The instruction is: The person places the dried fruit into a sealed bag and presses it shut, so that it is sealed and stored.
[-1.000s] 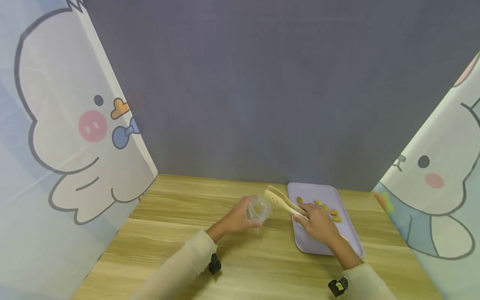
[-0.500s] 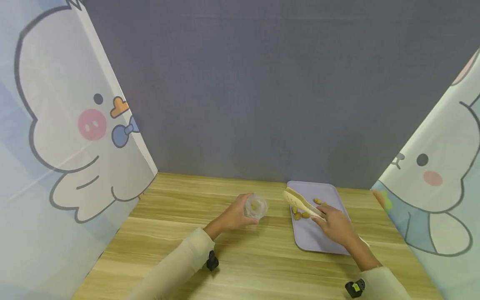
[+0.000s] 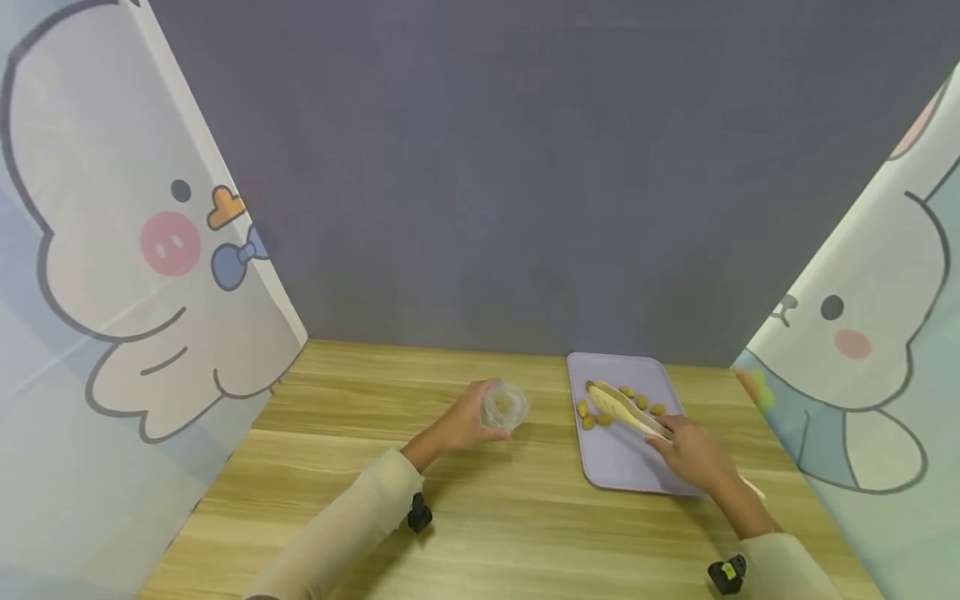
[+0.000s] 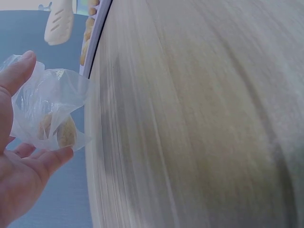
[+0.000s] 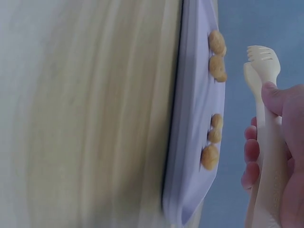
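Note:
My left hand (image 3: pixel 463 421) holds a clear plastic bag (image 3: pixel 506 406) above the table, its mouth spread toward the head camera. In the left wrist view, two golden-brown rounded pieces (image 4: pixel 66 132) show through the bag's lower part, with my thumb and fingers around it. My right hand (image 3: pixel 693 454) grips cream-coloured tongs (image 3: pixel 618 408) by the handles. The slotted tips hang over the lavender tray (image 3: pixel 630 467), near several small golden-brown pieces (image 3: pixel 604 419) lying on it. In the right wrist view the tong tips (image 5: pixel 261 61) stand slightly apart, nothing visible between them.
The wood-grain table (image 3: pixel 480 517) runs back to a dark grey panel (image 3: pixel 480 183). Printed cartoon panels stand at the left (image 3: pixel 172 250) and right (image 3: pixel 855 333). The tray lies at the right, near the back panel, with a low raised rim.
My right hand has carried the tongs rightward, from near the bag to over the tray. My left hand stays around the bag with little movement. The head view has shifted slightly.

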{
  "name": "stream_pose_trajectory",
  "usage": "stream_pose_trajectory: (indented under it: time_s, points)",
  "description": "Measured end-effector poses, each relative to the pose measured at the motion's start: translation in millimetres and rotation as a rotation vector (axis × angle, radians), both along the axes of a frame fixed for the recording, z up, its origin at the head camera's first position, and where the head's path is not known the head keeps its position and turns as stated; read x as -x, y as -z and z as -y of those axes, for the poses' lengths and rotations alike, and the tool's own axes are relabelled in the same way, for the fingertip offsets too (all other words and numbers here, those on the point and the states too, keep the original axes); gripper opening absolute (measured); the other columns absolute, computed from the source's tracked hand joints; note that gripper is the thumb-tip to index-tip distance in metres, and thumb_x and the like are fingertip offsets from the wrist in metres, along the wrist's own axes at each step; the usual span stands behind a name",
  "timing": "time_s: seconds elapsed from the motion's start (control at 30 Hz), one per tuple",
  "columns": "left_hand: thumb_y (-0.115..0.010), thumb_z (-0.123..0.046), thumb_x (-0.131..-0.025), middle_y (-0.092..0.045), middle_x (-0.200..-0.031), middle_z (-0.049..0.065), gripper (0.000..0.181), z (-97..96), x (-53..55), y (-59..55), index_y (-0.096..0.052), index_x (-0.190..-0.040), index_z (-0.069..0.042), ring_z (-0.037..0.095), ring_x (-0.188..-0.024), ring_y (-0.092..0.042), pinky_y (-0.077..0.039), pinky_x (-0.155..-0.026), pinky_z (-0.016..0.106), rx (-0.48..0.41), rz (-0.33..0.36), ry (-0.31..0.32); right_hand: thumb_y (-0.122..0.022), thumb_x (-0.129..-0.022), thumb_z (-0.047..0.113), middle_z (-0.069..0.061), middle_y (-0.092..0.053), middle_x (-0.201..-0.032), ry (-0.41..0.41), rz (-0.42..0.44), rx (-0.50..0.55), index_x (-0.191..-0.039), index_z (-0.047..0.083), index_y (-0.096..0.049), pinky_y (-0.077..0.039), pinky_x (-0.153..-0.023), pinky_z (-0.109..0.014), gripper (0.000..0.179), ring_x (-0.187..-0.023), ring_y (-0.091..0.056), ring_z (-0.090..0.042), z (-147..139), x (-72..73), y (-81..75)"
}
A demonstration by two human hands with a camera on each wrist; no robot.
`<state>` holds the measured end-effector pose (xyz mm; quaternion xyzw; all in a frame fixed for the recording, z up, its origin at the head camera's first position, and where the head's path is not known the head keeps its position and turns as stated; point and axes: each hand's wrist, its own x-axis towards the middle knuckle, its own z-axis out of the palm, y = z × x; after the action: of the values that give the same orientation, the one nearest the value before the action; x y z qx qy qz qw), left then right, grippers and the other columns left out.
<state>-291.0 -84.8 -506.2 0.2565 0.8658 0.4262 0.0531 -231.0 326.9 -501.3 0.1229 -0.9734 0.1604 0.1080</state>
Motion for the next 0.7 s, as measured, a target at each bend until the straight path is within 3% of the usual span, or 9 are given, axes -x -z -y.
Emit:
stream_pose_trajectory:
  time_s: [0.27,0.7]
  points:
    - [-0.087,-0.028,-0.082,-0.040,-0.154,0.016,0.099,1.4,2.5,2.0,-0.028,-0.160,-0.007,0.028,-0.123,-0.052,-0.048,-0.102,0.049,0.006,0.000,-0.001,-0.074,-0.092,0.026,-0.029,-0.072,-0.108,-0.017,0.001,-0.048,-0.122,-0.009,-0.069,-0.054,-0.074,-0.058,0.046,-0.093,-0.069,-0.046,-9,-1.6,5.0]
    - [-0.087,-0.031,-0.082,-0.039,-0.156,0.015,0.098,5.1,1.4,-0.4,-0.030,-0.159,-0.010,0.029,-0.127,-0.050,-0.047,-0.104,0.050,0.004,-0.005,-0.013,-0.076,-0.090,0.025,-0.027,-0.073,-0.107,-0.020,0.006,-0.055,-0.119,-0.009,-0.069,-0.054,-0.079,-0.060,0.045,-0.094,-0.069,-0.046,-12,-0.2,15.3]
